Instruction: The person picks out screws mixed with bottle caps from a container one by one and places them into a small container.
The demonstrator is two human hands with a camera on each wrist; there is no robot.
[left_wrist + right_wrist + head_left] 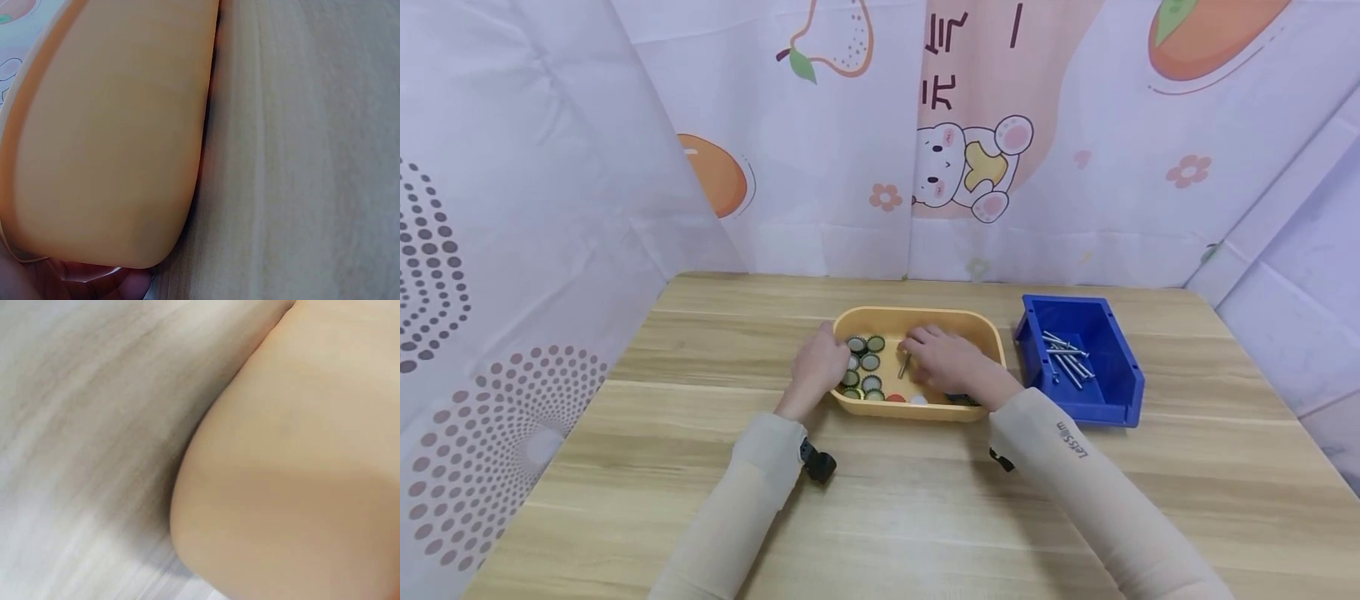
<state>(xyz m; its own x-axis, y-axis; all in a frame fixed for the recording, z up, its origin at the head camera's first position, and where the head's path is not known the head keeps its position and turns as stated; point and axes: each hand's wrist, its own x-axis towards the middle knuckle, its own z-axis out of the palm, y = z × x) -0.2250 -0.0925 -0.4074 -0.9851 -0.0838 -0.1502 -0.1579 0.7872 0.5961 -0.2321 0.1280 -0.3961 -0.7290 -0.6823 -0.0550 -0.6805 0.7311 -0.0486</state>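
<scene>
In the head view, my left hand [820, 364] grips the left end of a yellow oval tub [917, 315]; its curled fingers also show below the tub's wall in the left wrist view. My right hand [946, 358] reaches inside the tub from the right, fingers bent downward. At its fingertips is a metal screw [904, 365], tilted, its upper end pinched under the fingers. Several crimped bottle caps [870, 362] lie in the tub's left part. A red cap [896, 398] and a white round piece [918, 401] are by the front wall. The right wrist view shows only the tub's outer wall [281, 437] and the table.
A blue open-front bin [1101, 412] stands just right of the tub, with several long screws [1070, 358] in it. Both stand on a wood-grain table [895, 508]. A printed curtain [827, 167] hangs behind the table's back edge.
</scene>
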